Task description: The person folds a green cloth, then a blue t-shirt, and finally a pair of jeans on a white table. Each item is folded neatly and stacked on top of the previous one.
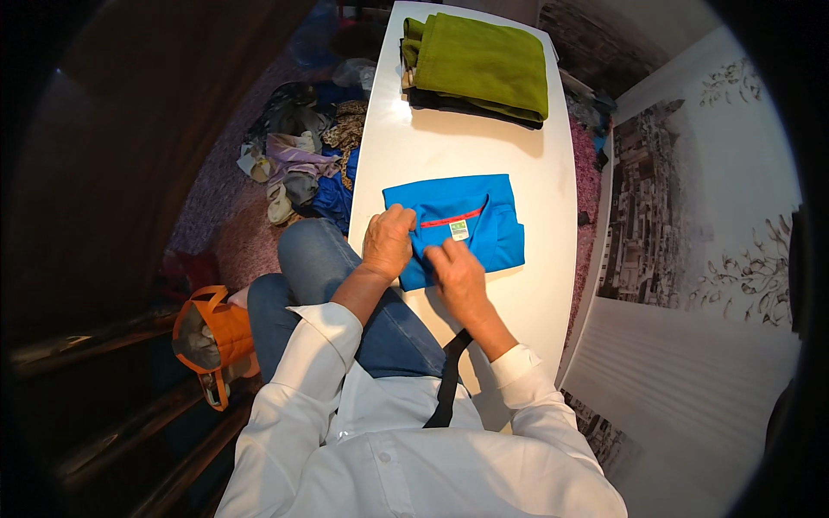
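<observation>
A folded blue shirt [453, 188] lies on the white table [473, 149] before me, its open neckline facing up. Red tape runs along the inside of the neck, and a small white and green label [459, 230] bearing writing is sewn below it. My left hand [388, 241] grips the fabric at the left side of the collar with curled fingers. Slightly blurred, my right hand [458, 278] bends over the lower front of the neckline. Its fingertips are at the cloth, but whether they pinch it is hidden.
Toward the table's far end sits a stack of folded cloth, an olive-green fabric piece [482, 65] on top. A heap of mixed clothes [301, 155] covers the floor at left. An orange bag [230, 327] stands beside my knee. The patterned wall [699, 194] rises to the right.
</observation>
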Motion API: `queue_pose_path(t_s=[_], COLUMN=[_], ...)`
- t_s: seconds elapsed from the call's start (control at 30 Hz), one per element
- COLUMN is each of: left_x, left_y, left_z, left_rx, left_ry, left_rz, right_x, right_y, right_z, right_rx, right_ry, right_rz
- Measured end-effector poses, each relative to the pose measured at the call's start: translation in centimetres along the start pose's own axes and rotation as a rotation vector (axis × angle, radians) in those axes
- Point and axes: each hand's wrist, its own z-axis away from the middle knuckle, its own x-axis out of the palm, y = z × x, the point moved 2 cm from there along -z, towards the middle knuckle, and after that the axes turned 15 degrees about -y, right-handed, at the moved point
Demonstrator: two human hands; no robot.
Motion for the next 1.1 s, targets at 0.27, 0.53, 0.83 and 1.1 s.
queue_pose_path(t_s=[0.27, 0.53, 0.83, 1.1], left_x=[-0.2, -1.5, -1.5, -1.8], left_y=[-0.1, 0.4, -0.7, -1.6], left_z=[0.0, -0.3, -1.0, -2.4], left_rx=[-0.113, 0.016, 0.258, 0.058], left_ry=[0.044, 0.047, -0.151, -0.231], left_rz=[0.155, 0.141, -0.215, 0.155], right_x=[1.0, 0.1, 0.8, 1.1], right_y=[0.1, 1.6, 1.4, 1.8], right_z=[1.3, 1.2, 0.3, 1.4], right_rx=[-0.054, 0.141, 0.179, 0.136], right_ry=[-0.004, 0.092, -0.021, 0.030], right_rz=[-0.044, -0.397, -0.118, -0.144])
